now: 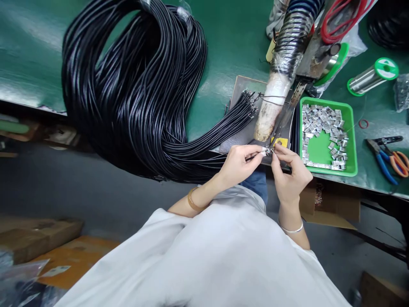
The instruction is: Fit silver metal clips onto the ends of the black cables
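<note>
My left hand (pixel 239 164) is closed in a pinch on the end of a black cable, its fingertips at the front edge of a dark plate (pixel 238 91). Right across from it, my right hand (pixel 290 172) pinches a small metal connector (pixel 269 151) against the cable end. The fingers partly hide the joint between the two. Just above the fingertips are the tip of a soldering fixture (pixel 289 108) and the mouth of a wrapped fume hose (pixel 265 123). A large bundle of black cables (pixel 137 98) lies to the left, with stripped ends (pixel 251 104) on the plate.
A green tray (pixel 354 140) of small metal connectors stands right of my right hand. Beyond it are a solder wire spool (pixel 367 80), a red ring (pixel 363 123) and pliers (pixel 383 160). An open cardboard box (pixel 338 204) sits below the table edge.
</note>
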The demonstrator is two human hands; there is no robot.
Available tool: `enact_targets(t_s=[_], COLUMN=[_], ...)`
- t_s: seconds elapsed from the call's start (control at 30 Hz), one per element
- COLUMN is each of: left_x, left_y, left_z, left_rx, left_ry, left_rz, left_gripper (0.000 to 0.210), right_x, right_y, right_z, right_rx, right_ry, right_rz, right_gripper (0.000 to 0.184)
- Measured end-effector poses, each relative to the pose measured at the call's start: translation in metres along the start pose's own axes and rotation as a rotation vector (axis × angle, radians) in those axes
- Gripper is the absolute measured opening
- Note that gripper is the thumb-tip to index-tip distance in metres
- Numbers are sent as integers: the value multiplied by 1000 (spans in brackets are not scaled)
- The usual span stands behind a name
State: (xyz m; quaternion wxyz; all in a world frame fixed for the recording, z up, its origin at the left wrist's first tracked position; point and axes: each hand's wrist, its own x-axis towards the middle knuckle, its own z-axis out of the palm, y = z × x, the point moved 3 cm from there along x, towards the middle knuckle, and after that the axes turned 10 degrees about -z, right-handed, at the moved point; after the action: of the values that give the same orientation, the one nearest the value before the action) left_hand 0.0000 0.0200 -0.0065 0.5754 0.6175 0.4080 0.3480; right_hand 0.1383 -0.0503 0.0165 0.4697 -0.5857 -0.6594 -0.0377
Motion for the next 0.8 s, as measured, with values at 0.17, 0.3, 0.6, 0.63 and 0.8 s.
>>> enact_targets(t_s=[0.17,0.3,0.6,0.63,0.8], left_x=[1,0,-2,-2,-3], left_y=[0,4,15,12,6], left_z=[-1,-2,-5,-5,-2], left_rx=[54,111,58,41,1], left_ry=[-11,12,23,11,-46], left_rz=[13,48,85,51,-37], left_gripper=[24,22,20,21,23], right_x=[-3,1,5,3,-4], right_y=[2,-1,-11,-11,-7], right_z=[3,2,-3,-3,-6], right_rx=[64,58,57,71,61], right_ry=[9,27,41,41,22], right_rz=[57,11,-65,-62,-34], right_gripper=[12,15,20,19,14])
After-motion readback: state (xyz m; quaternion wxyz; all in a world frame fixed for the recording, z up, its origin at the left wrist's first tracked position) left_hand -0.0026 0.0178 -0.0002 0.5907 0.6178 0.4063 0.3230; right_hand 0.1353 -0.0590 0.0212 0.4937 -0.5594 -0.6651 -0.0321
